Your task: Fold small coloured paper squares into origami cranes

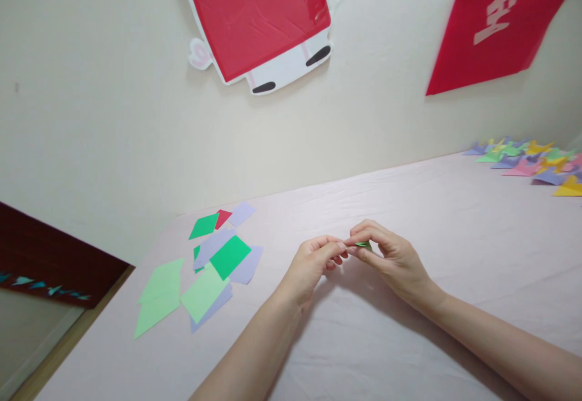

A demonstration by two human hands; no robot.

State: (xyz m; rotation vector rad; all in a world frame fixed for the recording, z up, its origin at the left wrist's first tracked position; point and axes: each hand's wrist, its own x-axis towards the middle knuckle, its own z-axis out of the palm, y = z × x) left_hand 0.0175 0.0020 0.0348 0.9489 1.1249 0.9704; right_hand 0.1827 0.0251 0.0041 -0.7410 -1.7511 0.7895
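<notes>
My left hand (313, 263) and my right hand (388, 254) meet over the middle of a pale pink table (409, 340). Both pinch a small folded green paper piece (364, 245) between their fingertips, just above the table surface. Most of the piece is hidden by my fingers. To the left lies a loose scatter of flat paper squares (213, 267) in light green, dark green, lilac and one red.
A pile of folded paper shapes (531, 163) in yellow, purple, pink and green sits at the far right of the table. Red banners (259, 13) hang on the cream wall behind. The table's left edge (91, 328) drops off toward a dark board.
</notes>
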